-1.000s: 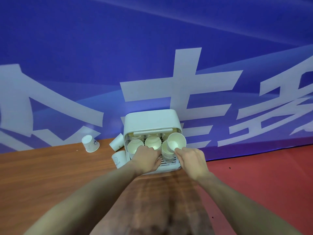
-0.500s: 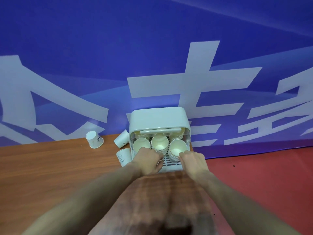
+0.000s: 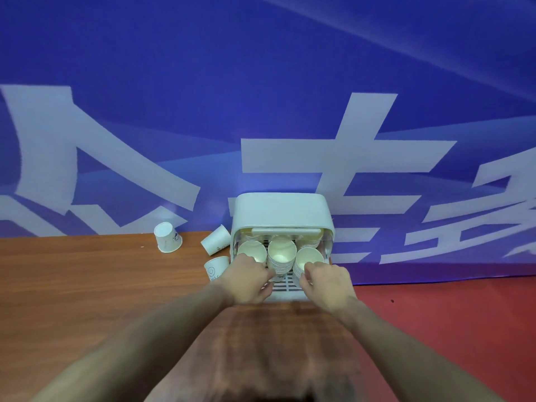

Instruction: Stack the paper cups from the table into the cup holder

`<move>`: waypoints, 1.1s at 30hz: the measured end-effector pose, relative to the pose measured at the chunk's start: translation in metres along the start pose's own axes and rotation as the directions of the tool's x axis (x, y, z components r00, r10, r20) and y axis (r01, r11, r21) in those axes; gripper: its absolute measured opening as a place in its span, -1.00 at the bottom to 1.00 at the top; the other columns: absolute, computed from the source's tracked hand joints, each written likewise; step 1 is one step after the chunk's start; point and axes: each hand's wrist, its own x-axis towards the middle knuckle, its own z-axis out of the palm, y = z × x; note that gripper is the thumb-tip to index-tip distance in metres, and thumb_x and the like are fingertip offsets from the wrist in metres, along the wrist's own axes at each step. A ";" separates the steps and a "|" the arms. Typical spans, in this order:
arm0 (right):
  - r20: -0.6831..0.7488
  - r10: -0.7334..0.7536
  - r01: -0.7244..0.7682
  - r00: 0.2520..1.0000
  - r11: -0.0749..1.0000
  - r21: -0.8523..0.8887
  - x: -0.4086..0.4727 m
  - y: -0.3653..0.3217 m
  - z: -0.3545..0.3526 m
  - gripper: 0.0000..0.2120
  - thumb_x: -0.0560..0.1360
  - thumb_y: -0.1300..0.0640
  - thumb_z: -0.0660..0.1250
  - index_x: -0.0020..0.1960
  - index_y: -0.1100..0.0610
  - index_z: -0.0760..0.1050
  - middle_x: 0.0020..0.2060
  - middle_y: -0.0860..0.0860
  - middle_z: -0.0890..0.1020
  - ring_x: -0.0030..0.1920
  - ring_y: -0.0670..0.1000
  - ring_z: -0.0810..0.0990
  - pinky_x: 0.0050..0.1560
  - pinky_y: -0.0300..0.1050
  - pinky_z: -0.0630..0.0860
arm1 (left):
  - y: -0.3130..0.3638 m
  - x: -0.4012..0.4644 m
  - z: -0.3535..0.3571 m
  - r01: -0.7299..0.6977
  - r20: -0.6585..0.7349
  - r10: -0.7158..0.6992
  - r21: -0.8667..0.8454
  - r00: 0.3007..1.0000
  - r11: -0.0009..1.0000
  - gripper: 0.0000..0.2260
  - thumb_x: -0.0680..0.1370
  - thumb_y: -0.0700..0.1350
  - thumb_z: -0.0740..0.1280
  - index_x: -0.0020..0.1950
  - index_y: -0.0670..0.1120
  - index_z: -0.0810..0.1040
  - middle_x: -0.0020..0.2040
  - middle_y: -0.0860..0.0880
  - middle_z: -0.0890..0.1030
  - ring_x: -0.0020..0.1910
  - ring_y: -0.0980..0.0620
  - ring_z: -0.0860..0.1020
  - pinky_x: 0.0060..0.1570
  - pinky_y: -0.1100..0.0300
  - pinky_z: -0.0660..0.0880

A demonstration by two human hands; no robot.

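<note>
The white cup holder (image 3: 281, 213) stands at the table's far edge, its front open. Inside it are three stacks of paper cups: left (image 3: 251, 251), middle (image 3: 282, 253) and right (image 3: 309, 256). My right hand (image 3: 326, 281) has its fingers curled round the front of the right stack's top cup. In front of the left stack, my left hand (image 3: 249, 281) lies on the holder's slatted tray (image 3: 287, 287) with its fingers curled; what they grip is hidden. Three loose cups are on the table to the holder's left: one upside down (image 3: 167, 237), one on its side (image 3: 216, 243), one by my left wrist (image 3: 215, 268).
The wooden table (image 3: 87, 285) runs left and toward me. A blue banner wall (image 3: 261, 97) rises right behind the holder. Red floor (image 3: 449, 314) lies to the right, past the table's edge.
My right hand lowered the cup it held onto the right stack and now sits lower at the stack's front. My left hand stayed at the holder's front. The view shifted slightly.
</note>
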 end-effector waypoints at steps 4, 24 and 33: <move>-0.097 -0.085 0.089 0.992 0.995 0.040 -0.007 -0.034 -0.011 -0.72 0.49 -0.04 0.14 -0.33 0.07 0.39 -0.37 0.04 0.59 -0.35 0.17 0.57 -0.39 -0.11 0.27 | -0.012 -0.029 -0.008 0.023 -0.059 -0.020 0.043 0.998 0.999 -0.75 0.51 0.10 0.17 -0.22 -0.03 0.48 -0.42 -0.02 0.54 -0.45 -0.13 0.53 -0.43 0.17 0.24; 0.100 -0.385 0.382 0.917 0.923 0.052 0.037 -0.209 -0.012 -0.49 0.54 -0.06 0.19 0.46 0.02 0.29 0.37 0.07 0.40 0.38 0.10 0.32 0.31 0.05 0.33 | -0.134 -0.184 0.019 0.370 0.228 -0.404 0.176 0.886 0.912 -0.24 0.50 0.25 0.16 0.60 0.03 -0.07 0.59 -0.19 -0.16 0.57 -0.17 -0.18 0.50 -0.16 -0.11; 0.277 -0.235 0.255 0.932 0.966 -0.035 0.091 -0.233 0.020 -0.33 0.51 -0.03 0.20 0.56 0.03 0.05 0.54 0.12 0.11 0.53 0.13 0.05 0.43 0.07 0.16 | -0.197 -0.167 0.040 0.015 0.488 -0.287 0.488 0.824 0.873 -0.17 0.57 0.03 0.28 0.57 0.04 -0.30 0.55 -0.20 -0.32 0.53 -0.17 -0.34 0.48 -0.21 -0.16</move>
